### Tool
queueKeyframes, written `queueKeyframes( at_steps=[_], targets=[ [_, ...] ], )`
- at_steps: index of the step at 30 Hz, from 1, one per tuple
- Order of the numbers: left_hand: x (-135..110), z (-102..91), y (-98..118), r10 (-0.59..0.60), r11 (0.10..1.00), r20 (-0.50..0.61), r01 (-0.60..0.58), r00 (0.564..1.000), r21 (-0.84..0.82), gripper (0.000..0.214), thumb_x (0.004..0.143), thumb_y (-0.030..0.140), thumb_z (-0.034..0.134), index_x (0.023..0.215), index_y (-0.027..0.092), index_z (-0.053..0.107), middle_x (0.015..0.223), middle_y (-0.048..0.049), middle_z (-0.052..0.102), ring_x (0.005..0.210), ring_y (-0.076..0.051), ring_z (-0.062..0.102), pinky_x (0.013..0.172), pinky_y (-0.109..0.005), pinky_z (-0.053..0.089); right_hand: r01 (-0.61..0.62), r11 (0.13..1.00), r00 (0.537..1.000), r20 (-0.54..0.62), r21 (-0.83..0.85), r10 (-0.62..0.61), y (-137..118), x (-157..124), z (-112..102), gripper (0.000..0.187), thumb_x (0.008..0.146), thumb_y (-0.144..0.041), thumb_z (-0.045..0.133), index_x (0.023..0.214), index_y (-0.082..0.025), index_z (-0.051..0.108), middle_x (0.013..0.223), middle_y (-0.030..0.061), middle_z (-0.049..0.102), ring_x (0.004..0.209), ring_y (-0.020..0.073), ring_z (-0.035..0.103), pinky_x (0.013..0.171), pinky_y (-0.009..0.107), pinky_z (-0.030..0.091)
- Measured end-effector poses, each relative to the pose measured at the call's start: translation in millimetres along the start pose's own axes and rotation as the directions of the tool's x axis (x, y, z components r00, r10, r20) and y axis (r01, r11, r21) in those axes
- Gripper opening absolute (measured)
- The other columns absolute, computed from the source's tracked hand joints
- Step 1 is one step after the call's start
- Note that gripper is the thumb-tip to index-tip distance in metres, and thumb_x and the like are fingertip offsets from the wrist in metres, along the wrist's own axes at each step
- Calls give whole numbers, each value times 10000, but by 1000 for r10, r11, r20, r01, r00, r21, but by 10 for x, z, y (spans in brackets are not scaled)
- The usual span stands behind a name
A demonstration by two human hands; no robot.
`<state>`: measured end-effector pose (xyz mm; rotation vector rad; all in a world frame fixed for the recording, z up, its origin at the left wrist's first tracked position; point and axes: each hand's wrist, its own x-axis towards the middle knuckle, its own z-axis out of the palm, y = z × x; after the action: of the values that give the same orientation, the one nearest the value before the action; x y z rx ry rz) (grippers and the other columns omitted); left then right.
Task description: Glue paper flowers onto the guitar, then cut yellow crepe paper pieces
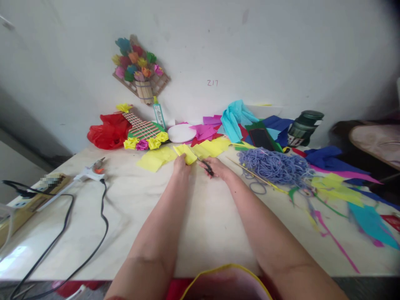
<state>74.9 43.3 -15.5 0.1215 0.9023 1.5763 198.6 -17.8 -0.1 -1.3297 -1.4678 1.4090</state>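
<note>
My left hand (181, 163) grips a folded piece of yellow crepe paper (186, 154) above the middle of the table. Black-handled scissors (206, 167) are in my right hand (215, 166), their blades pointing left to the edge of that paper. Whether the blades are cutting into it I cannot tell. More yellow paper lies on the table, one sheet (158, 159) left of my hands and another (215, 146) behind them. Behind my left hand stands a craft piece of woven sticks (142, 124) on a green base with yellow and purple paper flowers.
A hot glue gun (93, 170) with a black cord and a power strip (46, 191) lie at left. Purple-blue yarn (273, 166), a stick, paper scraps and a dark green jar (305, 128) are at right. A white disc (181, 133) rests near the wall.
</note>
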Motion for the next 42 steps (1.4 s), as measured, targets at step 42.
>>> queueKeyframes(
  at_steps=[42],
  targets=[
    [35, -23, -48, 15, 1000, 42, -16, 999, 21, 174, 742, 30, 434, 828, 146, 531, 843, -49, 616, 841, -165, 609, 750, -305, 498, 52, 998, 998, -25, 24, -51, 105, 105, -4, 376, 632, -489, 646, 578, -152, 490, 391, -60, 439, 311, 44, 368, 304, 170, 313]
  ],
)
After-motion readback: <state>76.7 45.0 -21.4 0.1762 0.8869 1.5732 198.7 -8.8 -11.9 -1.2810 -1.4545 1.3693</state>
